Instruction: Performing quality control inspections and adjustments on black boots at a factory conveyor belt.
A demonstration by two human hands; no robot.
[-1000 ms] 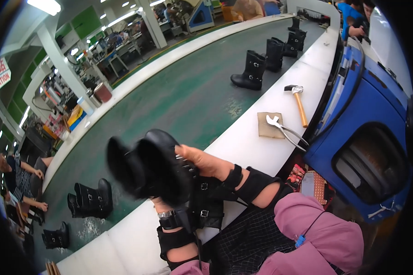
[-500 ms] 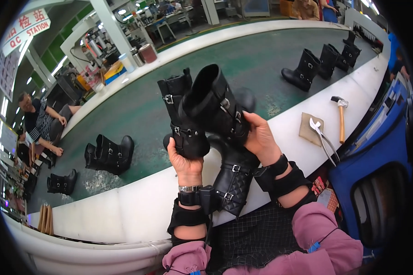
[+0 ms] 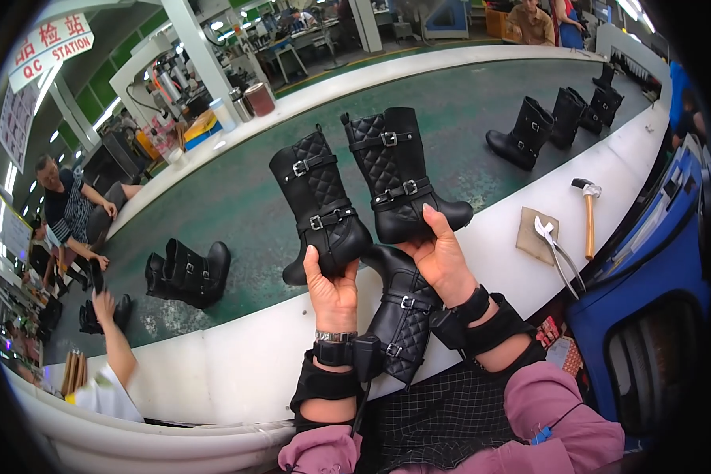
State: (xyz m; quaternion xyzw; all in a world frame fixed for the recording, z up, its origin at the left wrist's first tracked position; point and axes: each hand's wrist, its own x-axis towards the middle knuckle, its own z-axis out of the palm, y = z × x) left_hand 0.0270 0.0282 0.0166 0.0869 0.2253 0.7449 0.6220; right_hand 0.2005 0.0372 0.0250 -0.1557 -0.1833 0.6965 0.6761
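Two black boots with quilted panels and buckled straps are held up side by side above the near edge of the green belt. My left hand (image 3: 333,294) grips the left boot (image 3: 316,193) low at its foot, and that boot tilts slightly. The right boot (image 3: 389,166) stands nearly upright in my right hand (image 3: 442,261), which holds it under the foot, with the toe to the right. Between my wrists, a third black quilted boot (image 3: 407,308) lies on the white ledge (image 3: 245,347), partly behind my left wrist.
Several black boots (image 3: 521,134) stand at the far right of the belt, and more boots (image 3: 188,270) at the left. Pliers (image 3: 557,253) on a tan pad and a hammer (image 3: 588,213) lie on the right ledge. A co-worker's hand (image 3: 104,306) reaches in at the left.
Both held boots have turned, and now stand side by side with their quilted, buckled sides showing. A co-worker's arm has come in at the left beside the boots there.
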